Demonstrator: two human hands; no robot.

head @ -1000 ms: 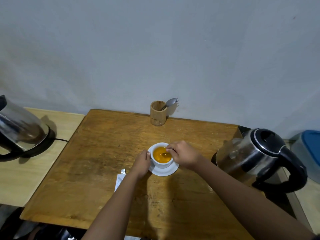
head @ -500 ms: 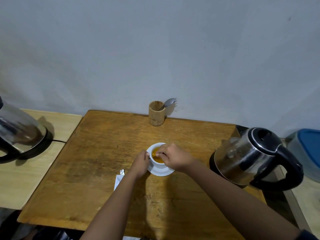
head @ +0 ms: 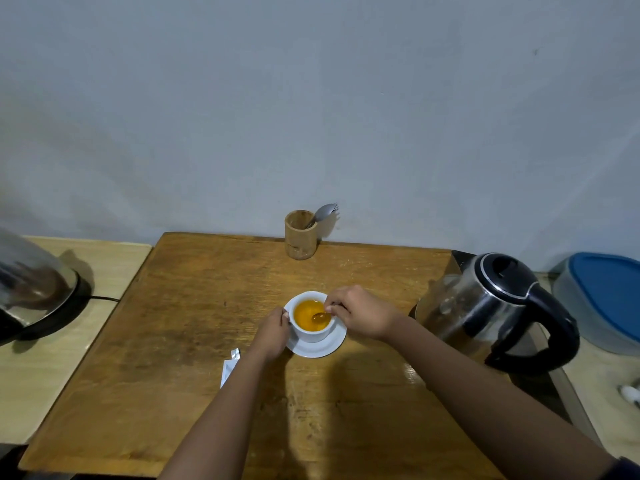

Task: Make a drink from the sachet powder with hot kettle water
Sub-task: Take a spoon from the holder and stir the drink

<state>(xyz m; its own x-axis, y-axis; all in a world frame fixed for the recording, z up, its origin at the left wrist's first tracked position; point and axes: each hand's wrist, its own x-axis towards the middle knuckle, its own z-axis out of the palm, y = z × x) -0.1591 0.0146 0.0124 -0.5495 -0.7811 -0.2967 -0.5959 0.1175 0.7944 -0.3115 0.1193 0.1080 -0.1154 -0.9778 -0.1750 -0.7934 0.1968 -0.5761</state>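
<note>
A white cup (head: 311, 336) of orange drink stands on a white saucer (head: 330, 346) in the middle of the wooden table (head: 194, 341). My left hand (head: 273, 332) grips the cup's left side. My right hand (head: 360, 315) pinches a spoon (head: 320, 317) whose bowl dips into the drink at the right. A torn white sachet (head: 229, 367) lies on the table, partly hidden by my left forearm. The steel kettle (head: 491, 306) with a black handle stands at the table's right edge.
A bamboo holder (head: 300, 234) with a grey spork (head: 325, 211) stands at the back edge by the wall. A second kettle (head: 31, 289) sits on a lighter table at left. A blue-lidded container (head: 602, 299) is at far right.
My right hand has circled the spoon from the cup's left side to its right. My left hand stays on the cup. The view shifted slightly.
</note>
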